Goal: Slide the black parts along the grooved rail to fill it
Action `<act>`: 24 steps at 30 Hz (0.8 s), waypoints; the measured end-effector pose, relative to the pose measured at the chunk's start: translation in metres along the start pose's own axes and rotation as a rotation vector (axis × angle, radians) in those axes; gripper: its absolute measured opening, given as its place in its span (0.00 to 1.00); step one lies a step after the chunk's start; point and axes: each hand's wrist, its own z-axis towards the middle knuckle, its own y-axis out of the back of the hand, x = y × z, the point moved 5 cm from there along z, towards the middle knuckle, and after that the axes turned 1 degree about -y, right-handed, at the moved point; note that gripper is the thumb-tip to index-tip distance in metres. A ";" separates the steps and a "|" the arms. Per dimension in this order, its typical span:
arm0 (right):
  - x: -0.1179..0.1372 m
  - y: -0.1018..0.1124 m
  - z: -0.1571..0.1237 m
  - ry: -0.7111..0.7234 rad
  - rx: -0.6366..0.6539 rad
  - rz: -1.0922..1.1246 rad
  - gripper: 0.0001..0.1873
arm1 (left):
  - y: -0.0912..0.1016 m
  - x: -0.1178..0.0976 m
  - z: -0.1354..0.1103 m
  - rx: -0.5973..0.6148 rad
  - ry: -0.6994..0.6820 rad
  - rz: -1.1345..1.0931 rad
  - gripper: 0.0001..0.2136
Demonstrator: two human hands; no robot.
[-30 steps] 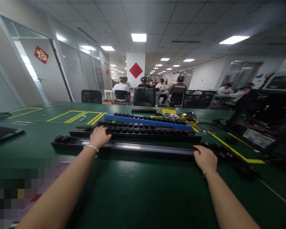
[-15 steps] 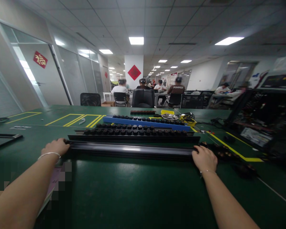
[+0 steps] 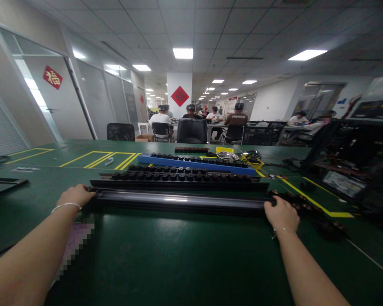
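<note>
A long, glossy black bar (image 3: 181, 199) lies crosswise in front of me, low over or on the green table. My left hand (image 3: 76, 198) is closed on its left end, thumb and fingers pinched together. At the other end, my right hand (image 3: 282, 214) grips the bar with curled fingers; the fingertips are partly hidden. Just behind the bar runs a thin black strip (image 3: 178, 185). Beyond that strip sits a row of black round parts (image 3: 166, 175), and farther back a blue channel (image 3: 194, 165) has similar parts along it.
Dark parts (image 3: 319, 216) lie right of my right hand. A machine with an open frame (image 3: 341, 170) stands at the right. A yellow tray (image 3: 225, 150), a metal dish (image 3: 228, 156) and cables are at the back. A pink sheet (image 3: 73, 242) lies by my left forearm. People sit farther off.
My right hand has shifted a little to the right along with the bar's right end. My left hand has moved very slightly right and still grips its end.
</note>
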 end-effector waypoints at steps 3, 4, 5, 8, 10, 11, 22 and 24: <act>-0.007 -0.005 0.008 0.021 0.042 0.012 0.27 | -0.001 -0.004 -0.002 0.070 0.027 -0.038 0.25; -0.010 -0.006 0.011 0.030 0.052 0.018 0.26 | -0.001 -0.006 -0.003 0.084 0.025 -0.057 0.24; -0.013 -0.007 0.014 0.035 0.047 0.022 0.25 | 0.000 -0.008 -0.005 0.091 0.021 -0.067 0.23; -0.021 -0.005 0.021 0.047 0.000 0.021 0.24 | 0.004 -0.011 -0.007 0.094 0.019 -0.060 0.19; -0.026 -0.005 0.023 0.036 -0.008 0.016 0.24 | 0.005 -0.013 -0.008 0.108 0.010 -0.057 0.17; -0.029 -0.005 0.024 0.024 -0.001 0.012 0.24 | 0.005 -0.013 -0.009 0.114 0.007 -0.056 0.17; -0.069 0.008 0.021 -0.378 -0.082 0.011 0.18 | 0.002 -0.013 -0.012 0.111 -0.001 -0.056 0.22; -0.069 0.013 0.020 -0.361 -0.089 0.007 0.18 | 0.001 -0.013 -0.014 0.106 0.001 -0.065 0.23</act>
